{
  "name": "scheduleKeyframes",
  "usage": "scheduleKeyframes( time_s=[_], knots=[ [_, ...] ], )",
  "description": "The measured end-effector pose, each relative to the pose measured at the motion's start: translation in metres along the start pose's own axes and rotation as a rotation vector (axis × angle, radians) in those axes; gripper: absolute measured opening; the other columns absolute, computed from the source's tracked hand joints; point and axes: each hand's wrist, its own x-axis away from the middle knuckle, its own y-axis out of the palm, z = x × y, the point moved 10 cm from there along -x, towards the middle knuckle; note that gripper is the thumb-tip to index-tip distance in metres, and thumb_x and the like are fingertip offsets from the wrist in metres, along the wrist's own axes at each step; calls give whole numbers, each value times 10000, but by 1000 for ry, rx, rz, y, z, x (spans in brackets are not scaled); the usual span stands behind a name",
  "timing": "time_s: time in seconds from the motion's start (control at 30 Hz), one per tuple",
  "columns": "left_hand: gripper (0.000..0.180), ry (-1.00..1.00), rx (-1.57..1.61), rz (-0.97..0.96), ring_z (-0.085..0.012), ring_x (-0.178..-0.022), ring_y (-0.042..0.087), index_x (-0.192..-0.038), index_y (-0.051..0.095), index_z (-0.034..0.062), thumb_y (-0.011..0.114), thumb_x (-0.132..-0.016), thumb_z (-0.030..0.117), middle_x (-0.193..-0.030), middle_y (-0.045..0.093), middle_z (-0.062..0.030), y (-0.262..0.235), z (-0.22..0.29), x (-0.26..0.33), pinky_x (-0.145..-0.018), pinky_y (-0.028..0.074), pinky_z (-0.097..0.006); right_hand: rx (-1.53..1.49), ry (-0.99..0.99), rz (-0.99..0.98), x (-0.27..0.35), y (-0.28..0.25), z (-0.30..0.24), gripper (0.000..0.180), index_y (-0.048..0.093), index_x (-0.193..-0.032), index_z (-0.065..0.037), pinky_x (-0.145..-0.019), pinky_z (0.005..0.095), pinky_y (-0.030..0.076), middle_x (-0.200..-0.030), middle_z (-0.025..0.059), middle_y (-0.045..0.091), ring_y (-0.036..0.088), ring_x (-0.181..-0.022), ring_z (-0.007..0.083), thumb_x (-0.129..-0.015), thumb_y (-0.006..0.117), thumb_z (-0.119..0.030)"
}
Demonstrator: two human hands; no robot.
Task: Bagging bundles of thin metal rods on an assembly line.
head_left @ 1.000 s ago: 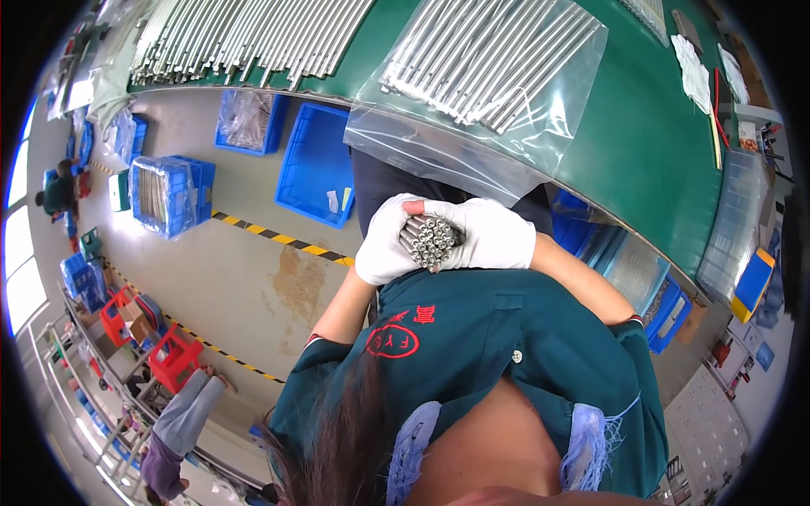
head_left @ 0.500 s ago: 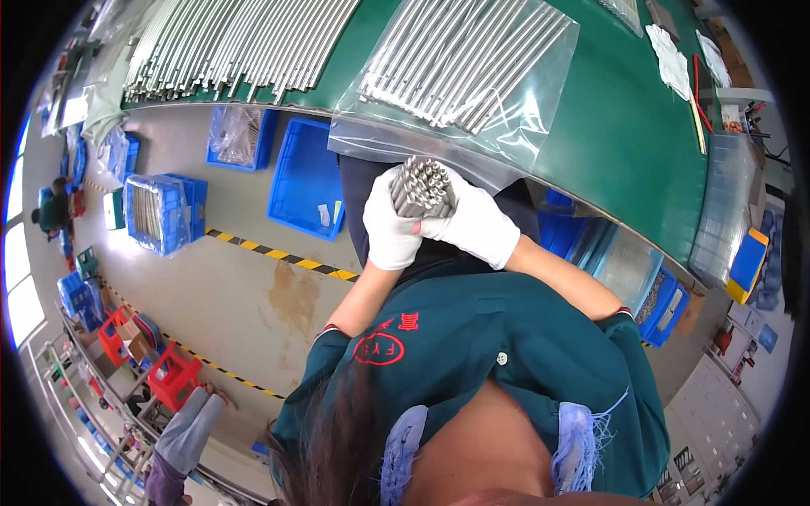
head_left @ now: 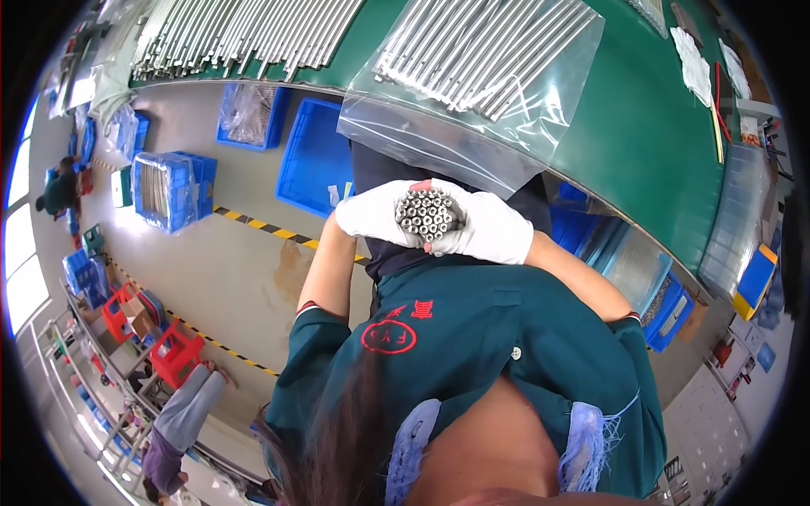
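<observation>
Left hand (head_left: 371,215) and right hand (head_left: 494,236), both white-gloved, closed around bundle of metal tubes (head_left: 429,215), tube ends facing camera; bundle held below edge of green table (head_left: 641,126); clear bag of rods (head_left: 481,76) near.

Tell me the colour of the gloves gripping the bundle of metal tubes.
White, on both the left hand and right hand; clearest in the head view.

Daylight floods in from the windows (head_left: 21,244) on my left and blows them out white. The floor (head_left: 245,278) is evenly bright with soft shadows. Glare streaks the plastic bag (head_left: 472,126) on the table (head_left: 641,143). Straight edges bend toward the dark rim, and my hair is blurred up close.
</observation>
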Motion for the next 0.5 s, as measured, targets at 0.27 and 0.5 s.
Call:
scheduleKeyframes(
  time_s=[0.27, 0.5],
  knots=[
    [631, -43, 53, -3, -136, -971, 559, -1150, 514, 1, 785, -582, 50, -1075, 601, -66, 0, -11, 3, -880, 459, -290, 106, 26, -20, 2, -1, 0, 670, 442, -1247, -157, -798, 328, 475, -995, 96, 647, 630, -892, 297, -690, 768, -340],
    [677, 10, -10, 4, -170, -997, 575, -1157, 516, -4, 831, -569, 114, -1094, 599, -81, 3, -6, 1, -883, 459, -302, 123, -11, -21, 3, 1, -2, 656, 452, -1238, -180, -772, 345, 487, -961, 98, 652, 634, -861, 305, -689, 767, -354]
  ],
)
